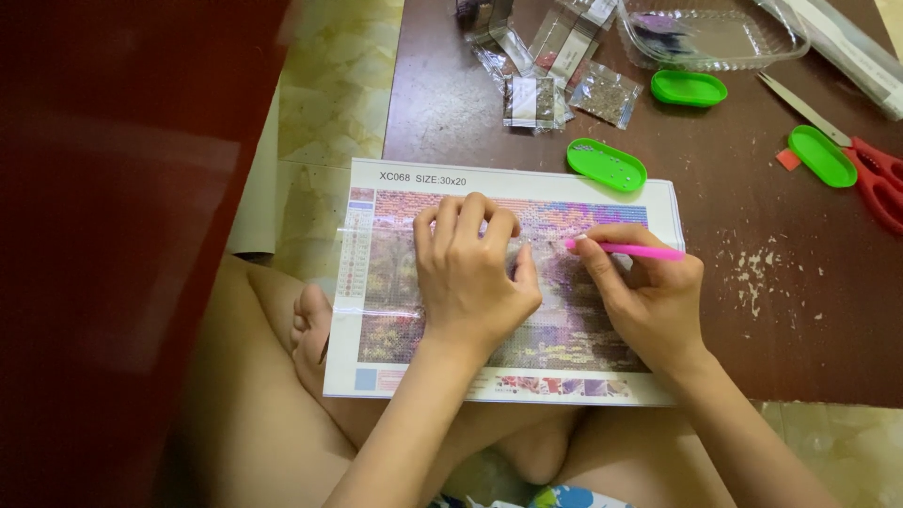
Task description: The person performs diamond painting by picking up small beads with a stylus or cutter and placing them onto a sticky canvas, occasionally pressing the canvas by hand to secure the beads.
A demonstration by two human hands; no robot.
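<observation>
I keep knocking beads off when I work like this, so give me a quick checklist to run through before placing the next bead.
1. Left hand flat on the canvas, steadying it: ok.
2. Pink pen gripped in right hand, tip on canvas: ok.
3. Bead on pen tip: cannot tell.
4. Nearest green tray beside canvas top edge: ok.
5. Canvas fully on the table: not ok, left edge overhangs.
6. Scissors away from hands: ok.

Three green oval trays [607, 165] [689, 87] [821, 155] on brown worktop [790, 282]. Red-handled scissors [870, 174] at right edge. Clear plastic container [710, 38] top. Small bead packets [564, 80] top centre. Tiled floor [329, 85] left of worktop.
</observation>
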